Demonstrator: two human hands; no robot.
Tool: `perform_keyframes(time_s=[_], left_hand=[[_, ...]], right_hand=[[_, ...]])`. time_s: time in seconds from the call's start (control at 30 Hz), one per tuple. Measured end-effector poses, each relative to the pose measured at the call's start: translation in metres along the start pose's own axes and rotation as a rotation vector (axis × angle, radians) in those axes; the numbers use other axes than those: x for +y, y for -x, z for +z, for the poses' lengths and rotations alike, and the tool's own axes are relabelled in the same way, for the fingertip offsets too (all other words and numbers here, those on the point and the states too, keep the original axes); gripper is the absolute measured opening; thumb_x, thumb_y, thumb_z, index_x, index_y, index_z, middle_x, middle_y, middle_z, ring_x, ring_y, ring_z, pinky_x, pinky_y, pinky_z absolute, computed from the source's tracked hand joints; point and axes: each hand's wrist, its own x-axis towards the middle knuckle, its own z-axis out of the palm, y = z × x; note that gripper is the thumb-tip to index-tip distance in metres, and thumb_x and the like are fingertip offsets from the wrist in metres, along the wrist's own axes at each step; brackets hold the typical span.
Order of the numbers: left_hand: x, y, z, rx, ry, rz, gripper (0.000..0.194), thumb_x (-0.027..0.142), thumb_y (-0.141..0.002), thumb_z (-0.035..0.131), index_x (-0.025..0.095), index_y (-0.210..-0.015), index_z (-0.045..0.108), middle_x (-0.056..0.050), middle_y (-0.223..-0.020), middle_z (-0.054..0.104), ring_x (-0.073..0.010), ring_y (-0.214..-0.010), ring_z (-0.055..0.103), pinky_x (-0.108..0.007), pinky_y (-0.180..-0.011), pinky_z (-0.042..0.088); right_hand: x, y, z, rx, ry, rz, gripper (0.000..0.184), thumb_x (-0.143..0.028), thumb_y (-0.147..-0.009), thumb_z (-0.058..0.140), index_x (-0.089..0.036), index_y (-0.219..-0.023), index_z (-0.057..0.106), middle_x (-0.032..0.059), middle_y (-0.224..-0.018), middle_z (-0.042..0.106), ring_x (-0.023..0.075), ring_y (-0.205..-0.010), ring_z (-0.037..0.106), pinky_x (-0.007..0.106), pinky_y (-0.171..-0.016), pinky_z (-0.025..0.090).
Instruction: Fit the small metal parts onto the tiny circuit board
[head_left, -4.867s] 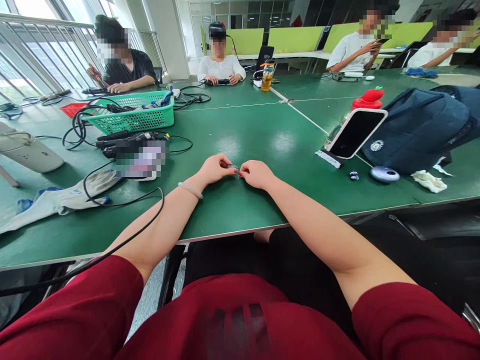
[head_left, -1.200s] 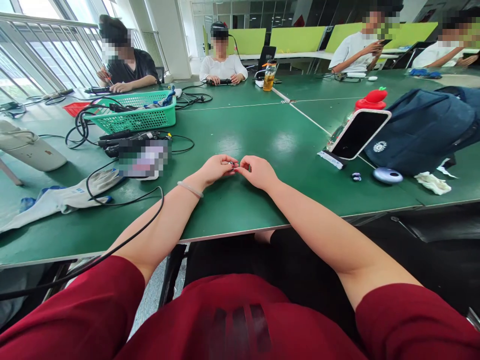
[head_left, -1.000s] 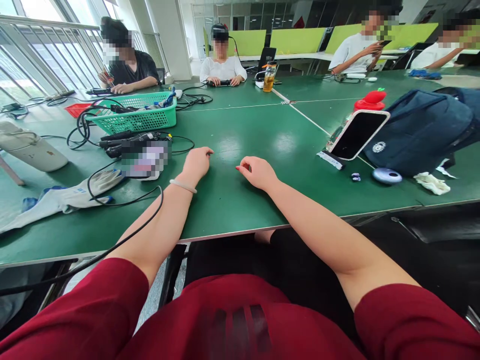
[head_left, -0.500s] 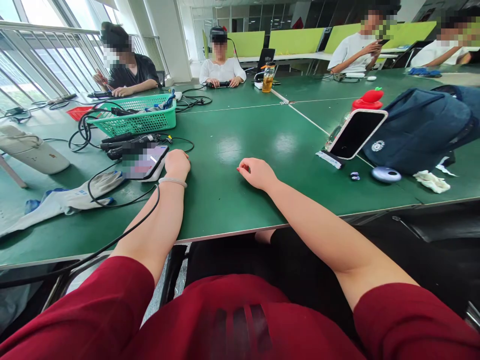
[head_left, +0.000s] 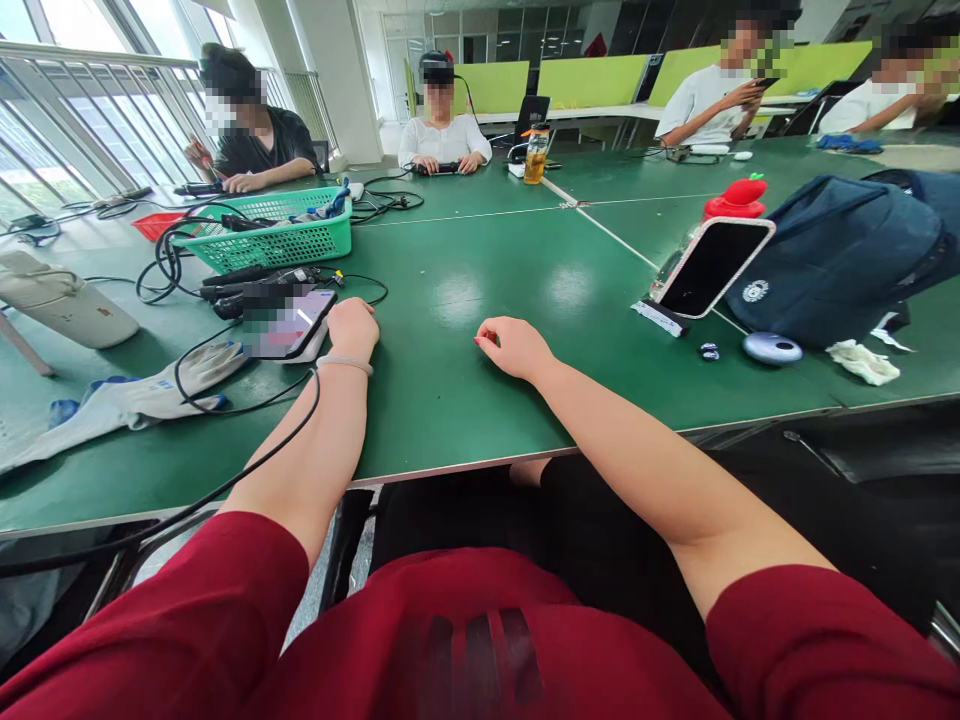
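My left hand (head_left: pixel 352 327) rests on the green table (head_left: pixel 442 410) as a loose fist, a pale band around its wrist. Just left of it, close by, a phone with a lit screen (head_left: pixel 300 322) lies on a white object. My right hand (head_left: pixel 517 346) lies on the tabletop farther right, its fingers curled in and the thumb near the index finger. Nothing shows in either hand. A black cable (head_left: pixel 247 468) passes by my left forearm, and a white and blue work glove (head_left: pixel 161 392) lies left of the phone.
A green basket (head_left: pixel 277 240) holding cables and gloves stands at the left, with black devices (head_left: pixel 251 288) before it. On the right are a propped phone (head_left: pixel 716 268), a blue backpack (head_left: pixel 840 260) and a lilac oval case (head_left: pixel 772 348). Several people sit across the table.
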Motion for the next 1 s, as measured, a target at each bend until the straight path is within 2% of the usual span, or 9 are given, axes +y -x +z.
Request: perform_keyframes(time_s=[0.23,0.37,0.63,0.83,1.0], left_hand=[[0.0,-0.001,0.0,0.037,0.02,0.039,0.036,0.018,-0.079,0.06,0.015,-0.114,0.066,-0.013,-0.117,0.066,-0.0265,-0.112,0.058,-0.035,-0.097,0.043],[0.0,0.0,0.003,0.044,0.035,0.05,0.032,0.026,-0.084,0.055,0.013,-0.111,0.066,-0.017,-0.117,0.065,-0.0294,-0.114,0.056,-0.039,-0.096,0.042],[0.005,0.009,0.006,-0.122,0.077,0.063,0.035,0.023,-0.091,0.039,0.009,-0.121,0.051,-0.024,-0.118,0.061,-0.0334,-0.111,0.058,-0.041,-0.088,0.044],[0.032,0.032,0.011,-0.206,0.076,0.312,0.03,0.023,-0.091,0.039,0.012,-0.115,0.054,-0.021,-0.111,0.065,-0.0312,-0.106,0.06,-0.04,-0.089,0.045],[0.064,0.069,0.016,-0.295,0.301,0.612,0.024,0.027,-0.093,0.039,0.017,-0.105,0.057,-0.012,-0.111,0.066,-0.0242,-0.102,0.061,-0.036,-0.092,0.045]], right_hand=[[0.001,0.0,0.0,-0.034,0.017,0.001,0.016,-0.026,-0.089,0.051,-0.019,-0.08,0.061,0.0032,-0.082,0.064,0.015,-0.073,0.053,0.028,-0.064,0.035],[0.001,0.0,0.001,-0.039,0.026,-0.004,0.015,-0.025,-0.089,0.052,-0.018,-0.08,0.062,0.0028,-0.082,0.064,0.0147,-0.073,0.053,0.028,-0.064,0.035],[0.0,-0.001,0.0,-0.06,0.038,0.001,0.015,-0.025,-0.089,0.052,-0.019,-0.081,0.063,0.0032,-0.082,0.065,0.0152,-0.074,0.054,0.028,-0.064,0.036],[0.001,-0.001,0.001,-0.063,0.047,0.001,0.015,-0.025,-0.088,0.052,-0.019,-0.082,0.064,0.0029,-0.083,0.066,0.0155,-0.075,0.055,0.028,-0.064,0.036],[0.001,-0.002,0.003,-0.054,0.082,-0.005,0.014,-0.026,-0.088,0.053,-0.019,-0.083,0.065,0.003,-0.083,0.066,0.0162,-0.076,0.055,0.028,-0.065,0.036]])
